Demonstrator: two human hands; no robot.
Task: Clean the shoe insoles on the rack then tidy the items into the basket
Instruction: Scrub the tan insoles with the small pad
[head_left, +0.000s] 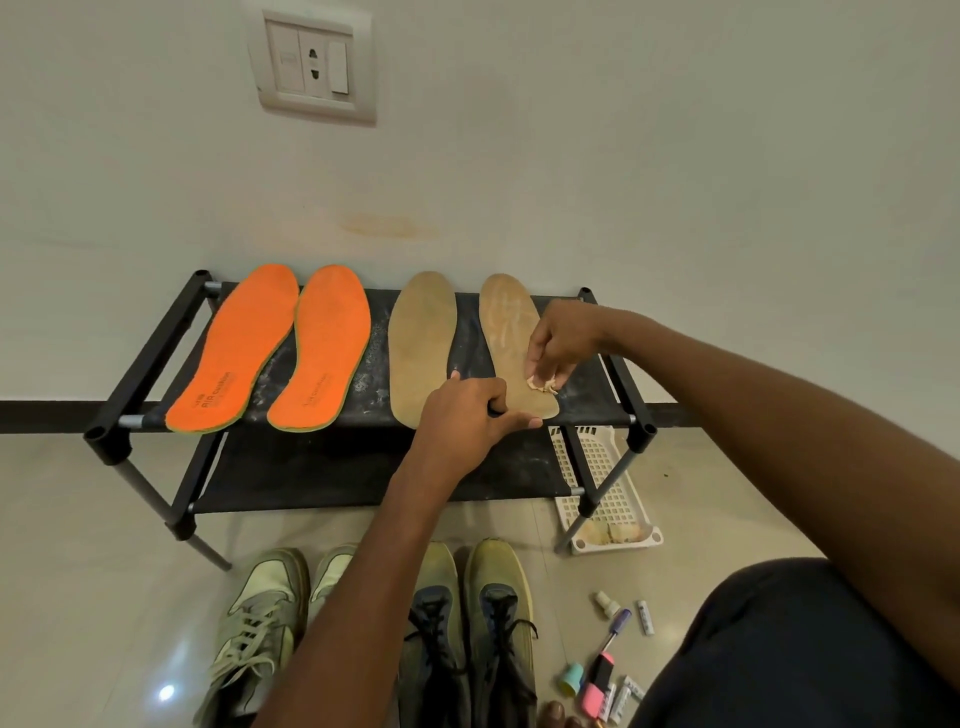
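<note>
**Both hands on the right-most tan insole**

Four insoles lie side by side on the top shelf of a black rack (156, 358) set against a pale wall. At the left lie the two orange insoles (236, 353), toes toward the wall, heels at the front bar. Next comes the left tan insole (418, 343), lying bare, and then the right tan insole (511, 332), its upper surface streaked with pale marks.

The left hand (462, 421) rests at the heel end of the right tan insole, fingers curled, with thumb and forefinger pinching its front edge against the shelf. The right hand (558, 343) reaches in from the right and hovers over the same insole, its fingertips bunched round a small pale wad (540, 383) pressed to the insole's surface.

A white lattice basket (605, 493) sits on the floor under the rack's right end, something beige lying in its near end. On the floor in front stand a pair of pale green trainers (260, 618) and a pair of yellow-green trainers (478, 623) with black laces. To their right lie scattered small things: a pen (618, 626), a pink highlighter (597, 680), a small white bottle (607, 604).
</note>
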